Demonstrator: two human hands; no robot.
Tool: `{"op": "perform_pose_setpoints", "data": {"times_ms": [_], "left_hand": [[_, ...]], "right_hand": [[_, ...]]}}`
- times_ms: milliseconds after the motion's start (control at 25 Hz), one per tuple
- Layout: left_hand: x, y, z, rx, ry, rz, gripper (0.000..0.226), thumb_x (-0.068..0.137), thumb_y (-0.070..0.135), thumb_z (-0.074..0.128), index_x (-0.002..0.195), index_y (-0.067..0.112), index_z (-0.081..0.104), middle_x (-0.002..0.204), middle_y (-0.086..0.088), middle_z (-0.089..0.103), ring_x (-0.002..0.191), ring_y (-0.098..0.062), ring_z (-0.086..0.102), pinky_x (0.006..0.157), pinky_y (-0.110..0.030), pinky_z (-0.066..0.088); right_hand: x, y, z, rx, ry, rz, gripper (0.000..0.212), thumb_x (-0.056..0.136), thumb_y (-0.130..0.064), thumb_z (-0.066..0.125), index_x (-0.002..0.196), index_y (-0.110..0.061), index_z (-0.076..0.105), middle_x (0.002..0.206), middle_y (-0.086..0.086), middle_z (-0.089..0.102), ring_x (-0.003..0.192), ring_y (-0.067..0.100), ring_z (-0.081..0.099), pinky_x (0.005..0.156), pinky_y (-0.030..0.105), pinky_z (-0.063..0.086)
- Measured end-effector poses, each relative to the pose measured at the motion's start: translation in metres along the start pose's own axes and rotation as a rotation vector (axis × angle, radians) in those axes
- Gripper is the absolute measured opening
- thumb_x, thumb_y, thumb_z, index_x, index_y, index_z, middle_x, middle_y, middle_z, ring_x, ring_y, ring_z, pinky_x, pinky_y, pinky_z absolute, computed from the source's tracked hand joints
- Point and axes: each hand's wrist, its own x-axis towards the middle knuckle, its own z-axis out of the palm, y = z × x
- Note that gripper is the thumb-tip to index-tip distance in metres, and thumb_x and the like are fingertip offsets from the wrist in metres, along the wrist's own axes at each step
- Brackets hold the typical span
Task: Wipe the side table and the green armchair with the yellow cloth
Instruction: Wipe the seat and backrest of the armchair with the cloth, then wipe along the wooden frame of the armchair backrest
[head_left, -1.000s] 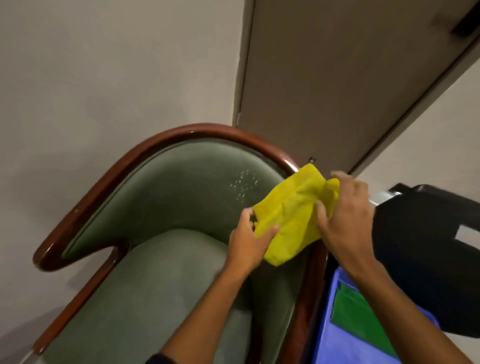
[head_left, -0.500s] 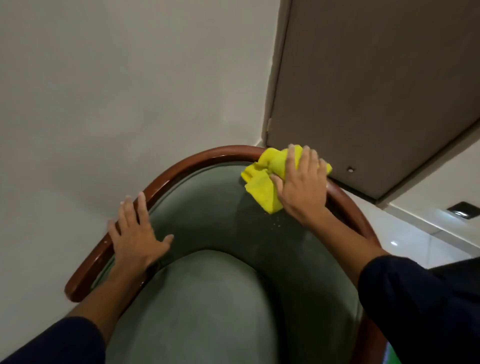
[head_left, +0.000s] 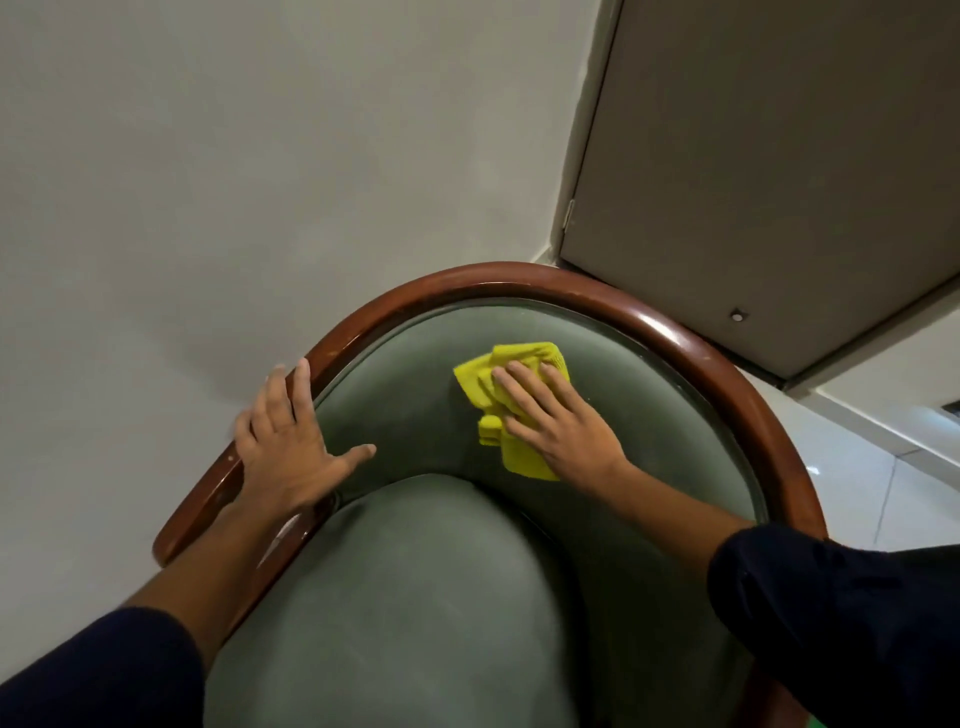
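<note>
The green armchair (head_left: 415, 597) fills the lower middle of the view, with a curved brown wooden rim (head_left: 519, 280) around its padded back. My right hand (head_left: 556, 421) presses the crumpled yellow cloth (head_left: 488, 379) flat against the inside of the green backrest, fingers spread over it. My left hand (head_left: 283, 441) rests on the left side of the wooden rim, thumb stretched onto the upholstery, holding nothing. The side table is out of view.
A plain grey wall (head_left: 234, 182) stands close behind the chair. A beige door (head_left: 779, 156) is at the upper right, with light floor tiles (head_left: 883, 483) below it to the right of the chair.
My right hand slid the cloth down from the top rim onto the green backrest. My left hand left the cloth a second ago and now braces on the left rim.
</note>
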Motion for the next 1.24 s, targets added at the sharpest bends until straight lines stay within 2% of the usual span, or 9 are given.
{"op": "perform_pose_setpoints", "data": {"times_ms": [200, 400, 480, 600, 720, 800, 1000, 1120, 1240], "left_hand": [[0.001, 0.001, -0.001, -0.032, -0.054, -0.006, 0.123, 0.061, 0.079, 0.059, 0.150, 0.022, -0.003, 0.161, -0.019, 0.008, 0.147, -0.040, 0.012, 0.114, -0.062, 0.017], [-0.036, 0.013, -0.031, 0.014, -0.234, -0.063, 0.117, 0.075, 0.067, 0.060, 0.150, 0.020, -0.015, 0.162, -0.020, -0.009, 0.149, -0.037, -0.005, 0.121, -0.058, 0.008], [-0.092, 0.031, -0.037, 0.008, -0.310, -0.031, 0.102, 0.084, 0.059, 0.054, 0.152, 0.016, -0.008, 0.162, -0.020, 0.000, 0.150, -0.035, 0.001, 0.122, -0.053, 0.012], [-0.200, 0.054, -0.040, -0.297, -0.894, -0.132, 0.066, 0.092, 0.062, 0.037, 0.126, 0.009, 0.057, 0.133, -0.017, 0.058, 0.128, -0.028, 0.052, 0.097, -0.034, 0.045], [-0.298, 0.066, -0.073, -0.724, -1.391, -0.480, 0.084, 0.080, 0.081, 0.027, 0.081, 0.009, 0.070, 0.081, -0.010, 0.071, 0.068, -0.019, 0.068, 0.056, -0.024, 0.048], [-0.333, 0.066, -0.086, -0.940, -1.305, -0.519, 0.080, 0.077, 0.080, 0.037, 0.093, 0.009, 0.069, 0.090, -0.012, 0.072, 0.070, -0.019, 0.069, 0.055, -0.023, 0.054], [-0.349, 0.081, -0.135, -1.232, -0.513, -0.347, 0.021, 0.081, 0.010, 0.072, 0.100, 0.002, 0.067, 0.089, -0.013, 0.068, 0.065, -0.011, 0.062, 0.050, -0.014, 0.051], [-0.369, 0.108, -0.166, -1.220, -0.603, -0.112, 0.016, 0.075, 0.010, 0.077, 0.087, 0.017, 0.068, 0.079, 0.000, 0.071, 0.061, -0.002, 0.065, 0.053, -0.014, 0.051], [-0.389, 0.144, -0.177, -1.343, -0.773, -0.076, 0.032, 0.071, 0.017, 0.078, 0.102, 0.017, 0.069, 0.085, 0.004, 0.076, 0.078, -0.011, 0.071, 0.068, -0.027, 0.058]], "right_hand": [[-0.099, 0.006, -0.043, 0.155, -0.214, 0.302, 0.033, 0.091, -0.024, 0.051, 0.122, -0.021, 0.059, 0.163, 0.014, 0.013, 0.150, 0.038, 0.010, 0.121, 0.058, 0.013], [-0.183, -0.047, -0.108, 0.290, -0.524, 0.240, 0.035, 0.084, -0.037, 0.058, 0.110, -0.018, 0.071, 0.130, 0.020, 0.064, 0.132, 0.038, 0.050, 0.117, 0.058, 0.026], [-0.195, -0.087, -0.127, 0.509, -0.744, 0.170, 0.043, 0.094, -0.034, 0.042, 0.118, -0.006, 0.064, 0.125, 0.025, 0.063, 0.130, 0.039, 0.047, 0.121, 0.060, 0.007], [-0.201, -0.125, -0.145, 0.862, -0.876, 0.262, 0.047, 0.094, -0.041, 0.042, 0.112, -0.002, 0.063, 0.120, 0.024, 0.065, 0.119, 0.037, 0.057, 0.118, 0.052, 0.018], [-0.200, -0.155, -0.157, 1.383, -0.775, 0.514, 0.041, 0.097, -0.036, 0.050, 0.115, -0.002, 0.064, 0.117, 0.019, 0.067, 0.107, 0.027, 0.062, 0.101, 0.042, 0.046], [-0.203, -0.187, -0.175, 1.709, -0.583, 0.657, 0.034, 0.098, -0.027, 0.052, 0.118, -0.002, 0.063, 0.120, 0.017, 0.068, 0.102, 0.022, 0.061, 0.102, 0.049, 0.047], [-0.234, -0.221, -0.225, 2.221, -0.310, 1.000, 0.041, 0.091, -0.050, 0.056, 0.118, -0.020, 0.062, 0.111, 0.005, 0.074, 0.100, 0.020, 0.070, 0.076, 0.039, 0.059], [-0.283, -0.213, -0.234, 2.499, -0.053, 1.226, 0.062, 0.077, -0.068, 0.052, 0.116, -0.022, 0.067, 0.093, 0.000, 0.078, 0.094, 0.019, 0.068, 0.078, 0.037, 0.052], [-0.340, -0.213, -0.229, 2.854, 0.155, 1.336, 0.075, 0.072, -0.072, 0.052, 0.119, -0.017, 0.069, 0.115, 0.014, 0.074, 0.104, 0.037, 0.069, 0.083, 0.049, 0.056]]}}
